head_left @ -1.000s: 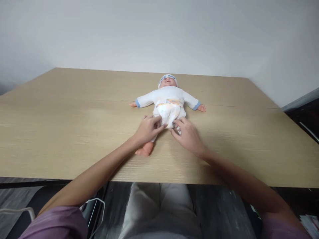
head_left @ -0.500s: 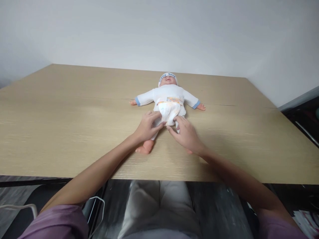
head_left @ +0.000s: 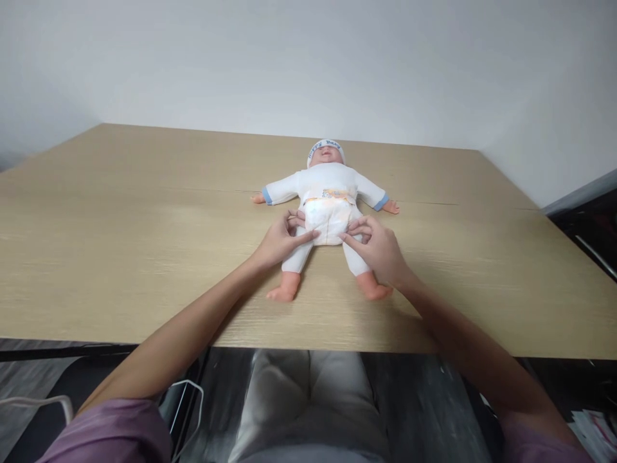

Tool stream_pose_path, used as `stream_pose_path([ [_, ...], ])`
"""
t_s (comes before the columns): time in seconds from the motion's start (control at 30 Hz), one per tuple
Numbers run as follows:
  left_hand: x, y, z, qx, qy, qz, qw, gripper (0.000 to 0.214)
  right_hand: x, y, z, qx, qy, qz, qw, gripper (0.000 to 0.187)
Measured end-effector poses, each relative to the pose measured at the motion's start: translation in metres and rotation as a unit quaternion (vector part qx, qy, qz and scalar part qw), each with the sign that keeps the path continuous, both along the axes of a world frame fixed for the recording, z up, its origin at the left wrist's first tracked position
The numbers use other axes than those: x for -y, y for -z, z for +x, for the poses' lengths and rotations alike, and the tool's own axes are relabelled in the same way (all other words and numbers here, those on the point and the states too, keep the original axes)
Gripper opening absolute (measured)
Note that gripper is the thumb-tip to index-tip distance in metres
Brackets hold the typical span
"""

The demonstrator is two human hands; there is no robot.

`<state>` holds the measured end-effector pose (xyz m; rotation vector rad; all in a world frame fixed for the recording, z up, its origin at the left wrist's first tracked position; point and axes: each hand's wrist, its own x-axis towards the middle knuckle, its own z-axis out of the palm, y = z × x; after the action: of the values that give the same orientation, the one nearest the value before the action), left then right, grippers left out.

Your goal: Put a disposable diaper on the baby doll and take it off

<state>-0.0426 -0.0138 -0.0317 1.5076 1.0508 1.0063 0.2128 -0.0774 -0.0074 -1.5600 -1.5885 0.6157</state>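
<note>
One doll [head_left: 330,186] lies on its back on the one wooden table [head_left: 144,225], head pointing away from the person and legs toward them. It sits directly between the two hands. It wears one white cap [head_left: 326,146], one white top with two blue cuffs, and one diaper [head_left: 328,218] with an orange band along the waist.

The left hand [head_left: 278,241] rests at one side of the diaper. Its index finger [head_left: 308,235] stretches out straight along the diaper's lower edge, while the thumb and the other bent fingers bunch together just beyond it, closing on the diaper's side edge. The right hand [head_left: 380,249] mirrors it on the other side. One index finger [head_left: 348,238] lies extended toward the diaper's lower edge. The thumb and curled fingers are drawn together on the side edge just behind that fingertip. The two index fingertips point at each other, with the diaper's crotch between them, and they stay apart.

Just nearer the person than the fingers, the doll's two white-clad legs splay outward. One passes under each hand and ends in a bare foot: one [head_left: 282,294] below the left wrist, one [head_left: 378,291] below the right. Beyond the fingers, the doll's two arms spread wide, each ending in a small bare hand flat on the table.

Both forearms are bare, coming out of two purple sleeves.
</note>
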Motion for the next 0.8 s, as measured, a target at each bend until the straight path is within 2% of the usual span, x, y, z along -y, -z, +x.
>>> stream_pose_path([
  [0.13, 0.005, -0.004, 0.000, -0.044, 0.025, 0.035, 0.998, 0.047, 0.004, -0.002, -0.004, 0.050, -0.023, 0.023, 0.998, 0.020],
  [0.3, 0.008, -0.007, 0.001, -0.067, 0.041, 0.068, 0.995, 0.038, 0.006, 0.005, -0.010, 0.098, -0.042, 0.066, 0.992, 0.018],
  [0.5, 0.007, -0.004, 0.002, -0.035, 0.033, 0.033, 0.998, 0.039, 0.004, 0.011, -0.011, 0.090, -0.041, 0.078, 0.992, 0.017],
  [0.8, 0.005, 0.002, -0.001, -0.037, 0.035, 0.051, 0.997, 0.039, 0.002, 0.016, -0.012, 0.077, -0.041, 0.093, 0.992, 0.013],
])
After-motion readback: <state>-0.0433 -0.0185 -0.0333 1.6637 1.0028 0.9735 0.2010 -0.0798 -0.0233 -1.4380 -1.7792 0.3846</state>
